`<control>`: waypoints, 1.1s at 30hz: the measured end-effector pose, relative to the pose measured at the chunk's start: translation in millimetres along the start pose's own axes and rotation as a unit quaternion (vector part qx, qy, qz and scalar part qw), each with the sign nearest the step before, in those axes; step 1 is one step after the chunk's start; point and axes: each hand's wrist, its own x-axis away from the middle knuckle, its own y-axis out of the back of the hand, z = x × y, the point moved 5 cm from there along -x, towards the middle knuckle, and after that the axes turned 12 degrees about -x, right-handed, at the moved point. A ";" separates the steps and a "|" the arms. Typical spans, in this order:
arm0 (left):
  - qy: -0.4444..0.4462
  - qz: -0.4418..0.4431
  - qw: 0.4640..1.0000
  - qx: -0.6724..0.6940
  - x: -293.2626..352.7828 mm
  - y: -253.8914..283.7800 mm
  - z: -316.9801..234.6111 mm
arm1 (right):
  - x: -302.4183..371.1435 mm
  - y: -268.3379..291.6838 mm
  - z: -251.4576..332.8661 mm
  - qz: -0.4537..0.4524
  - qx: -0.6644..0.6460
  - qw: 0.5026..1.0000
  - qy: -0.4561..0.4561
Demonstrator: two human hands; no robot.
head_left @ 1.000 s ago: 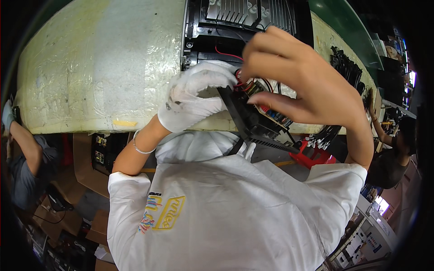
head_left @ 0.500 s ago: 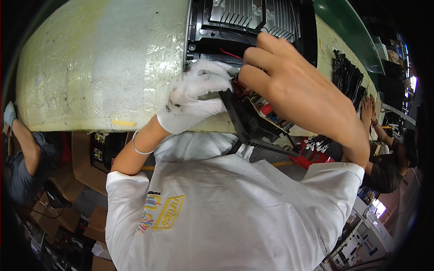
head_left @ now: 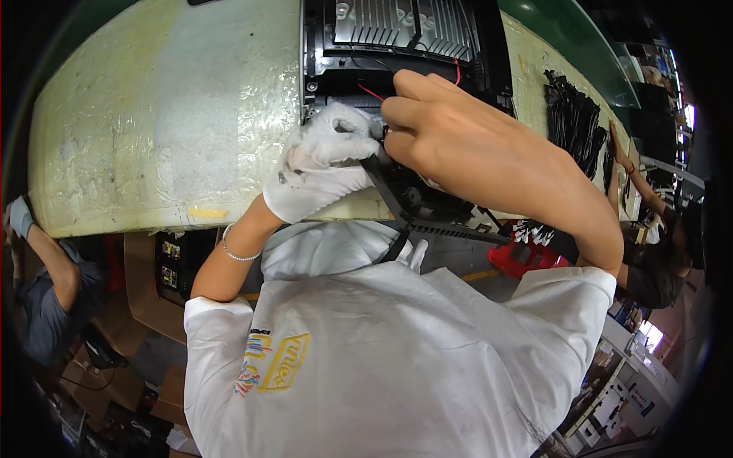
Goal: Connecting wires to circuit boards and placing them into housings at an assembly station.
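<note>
Where the fingertips meet, at the near edge of the black plastic electronic unit with a ribbed grey metal heat sink (head_left: pixel 405 30), the bare right hand (head_left: pixel 466 141) curls its fingers (head_left: pixel 401 114) tightly inward, pinched on something small beside a thin red wire (head_left: pixel 372 93); what exactly they grip is hidden under the knuckles. The left hand (head_left: pixel 324 164), in a white fabric glove, presses just beside it with fingers bent and close together, resting against the same edge of the unit and touching the right hand's fingertips. Below both hands a black slotted plastic panel (head_left: pixel 443 225) juts out tilted from the unit over the bench edge. The unit sits on a pale yellowish workbench wrapped in clear plastic film (head_left: pixel 168 114), at its far middle. A thin silver bracelet (head_left: pixel 233 252) circles the left wrist. To the right on the bench lies a bundle of black cable ties (head_left: pixel 573 122). Another person's arm in a grey sleeve (head_left: pixel 46 305) shows at the far left.
</note>
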 end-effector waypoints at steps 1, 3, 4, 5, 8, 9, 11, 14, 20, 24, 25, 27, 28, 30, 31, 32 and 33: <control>-0.006 0.003 1.000 0.023 -0.4 -2.3 2.0 | 0.5 1.6 -3.5 -0.013 0.000 1.000 -0.014; 0.018 0.006 0.999 0.049 -3.9 -1.9 -3.8 | 5.6 5.5 -12.0 -0.057 -0.001 0.998 -0.018; 0.013 0.008 0.999 0.050 -7.7 -5.0 -3.3 | 10.6 5.7 -12.3 -0.059 0.002 0.998 -0.022; -0.039 -0.034 0.996 0.077 -9.1 -2.7 -5.1 | 16.7 17.8 -10.8 -0.176 0.017 0.984 -0.032; -0.116 -0.080 0.984 0.112 -5.6 3.3 -5.2 | 63.2 32.0 -3.9 -0.263 -0.055 0.962 -0.046; -0.119 -0.082 0.988 0.055 -5.9 4.1 -8.1 | 77.5 16.3 4.3 -0.209 -0.087 0.973 -0.041; -0.142 -0.069 0.987 -0.037 -7.2 9.7 -23.7 | 103.9 -24.4 19.9 -0.092 -0.055 0.985 -0.134; -0.204 -0.052 0.966 -0.151 2.2 13.9 -50.6 | 131.6 -19.7 32.3 -0.091 0.023 0.983 -0.155; -0.076 -0.233 0.936 -0.253 -55.0 96.6 -68.5 | 78.2 113.2 -14.0 -0.307 0.080 0.948 -0.028; 0.262 -0.176 0.933 -0.175 -108.0 141.4 -2.9 | 10.9 129.2 -105.1 -0.270 -0.018 0.948 -0.166; 0.202 -0.168 0.953 -0.153 -116.5 135.1 1.2 | 4.0 109.2 -150.2 -0.347 0.043 0.925 -0.150; 0.114 -0.054 0.959 -0.254 -119.5 126.7 -18.2 | 0.5 94.5 -202.6 -0.417 0.049 0.897 -0.139; 0.097 0.015 0.944 -0.315 -115.7 127.1 -22.7 | 2.5 97.8 -208.5 -0.407 -0.007 0.903 -0.141; 0.119 0.093 0.963 -0.222 -111.0 123.2 -32.4 | 40.4 95.3 -189.4 -0.582 0.081 0.801 -0.114; 0.132 0.092 0.961 -0.225 -111.0 123.3 -31.9 | 51.9 87.6 -177.2 -0.523 0.108 0.831 -0.157; 0.138 0.078 0.965 -0.211 -104.4 128.0 -28.8 | 57.3 74.0 -164.6 -0.399 0.063 0.886 -0.229; 0.144 0.088 0.962 -0.212 -106.6 127.5 -26.6 | 72.1 47.7 -161.1 -0.243 -0.004 0.931 -0.273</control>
